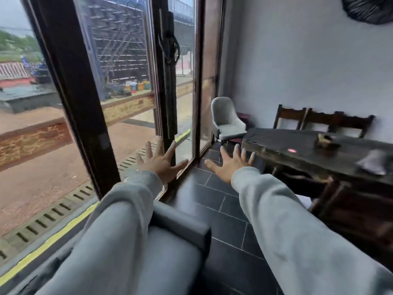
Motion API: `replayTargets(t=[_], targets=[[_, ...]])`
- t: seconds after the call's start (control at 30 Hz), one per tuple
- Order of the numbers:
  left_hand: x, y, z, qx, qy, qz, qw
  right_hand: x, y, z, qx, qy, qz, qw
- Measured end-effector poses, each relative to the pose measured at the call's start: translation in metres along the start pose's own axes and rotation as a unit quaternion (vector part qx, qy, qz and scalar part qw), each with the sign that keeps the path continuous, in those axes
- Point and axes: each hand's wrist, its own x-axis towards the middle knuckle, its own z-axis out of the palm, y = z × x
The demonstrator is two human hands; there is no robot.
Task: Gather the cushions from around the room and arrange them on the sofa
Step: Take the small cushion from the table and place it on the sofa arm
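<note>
My left hand [161,159] and my right hand [230,163] reach forward side by side, palms down, fingers spread, holding nothing. Both arms wear light grey sleeves. Below my left arm lies the dark grey sofa [182,226], its armrest end pointing at the dark tiled floor. A pale grey cushion-like object [374,163] lies on the dark wooden table [297,152] at the right edge; it is blurred. No other cushion shows.
Tall glass doors with dark frames [78,99] run along the left. A grey upholstered chair [227,120] stands in the far corner. Dark wooden chairs [323,120] line the wall behind the table. A tiled floor strip [223,201] runs between sofa and table.
</note>
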Motion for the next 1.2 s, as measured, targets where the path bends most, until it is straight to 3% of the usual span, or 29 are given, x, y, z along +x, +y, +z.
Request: replayTargets(t=[0.23, 0.43, 0.77, 1.2], targets=[[-0.002, 0.254, 0.054, 0.008, -0.034, 0.133, 0.991, -0.043, 0.248, -0.045, 0.008, -0.002, 0.121, 0.993], [0.012, 0.423, 0.092, 0.023, -0.083, 0.226, 0.97, -0.065, 0.41, -0.056, 0.024, -0.01, 0.234, 0.972], [0.109, 0.647, 0.171, 0.028, -0.138, 0.319, 0.937, -0.008, 0.626, -0.061, 0.001, -0.047, 0.359, 0.932], [0.266, 0.863, 0.261, 0.013, -0.211, 0.326, 0.921, 0.134, 0.832, -0.084, 0.016, -0.107, 0.378, 0.919]])
